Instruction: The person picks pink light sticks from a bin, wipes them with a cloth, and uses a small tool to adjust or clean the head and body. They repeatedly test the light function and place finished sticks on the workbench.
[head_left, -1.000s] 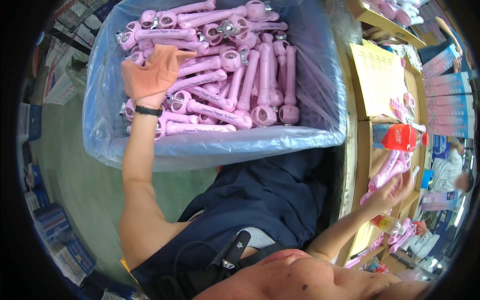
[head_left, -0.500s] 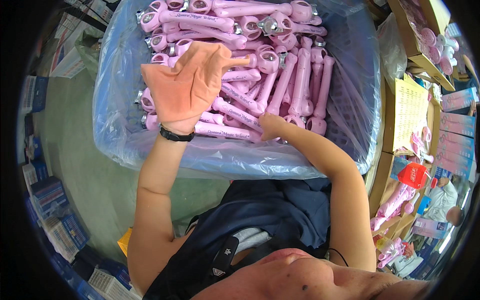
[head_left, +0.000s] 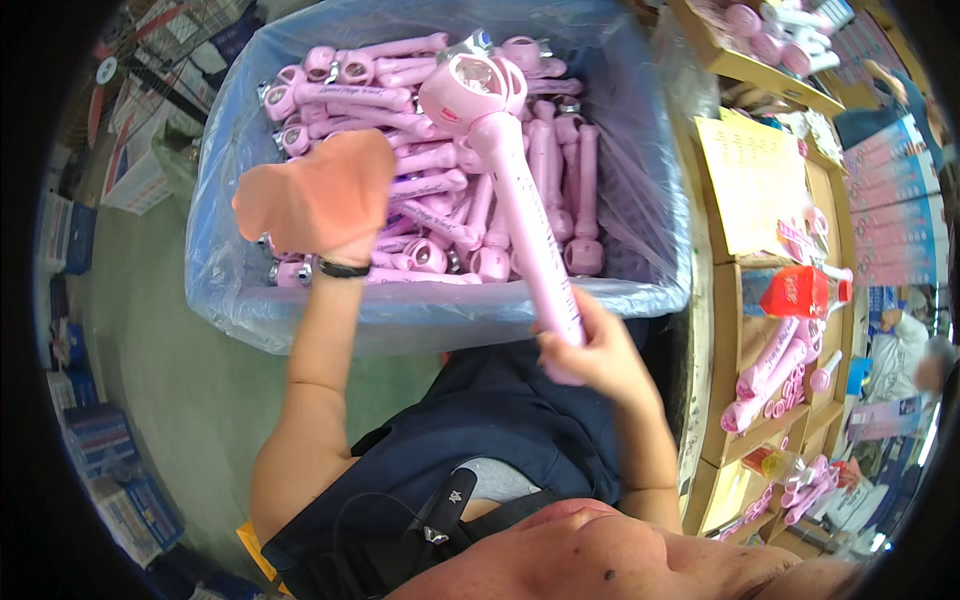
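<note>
Pink wand (head_left: 525, 210) slants over the near rim of the blue bin (head_left: 245, 300), its round head pointing far, above the other pink wands (head_left: 430, 160) piled inside. The right hand's (head_left: 592, 348) grip is closed around the handle's near end. Orange cloth (head_left: 285, 205) covers the left hand (head_left: 330, 205), over the pile's left side; whether its grip holds anything, I cannot tell. At right lie a yellow sheet (head_left: 755, 185) and a red-labelled bottle (head_left: 795, 292).
</note>
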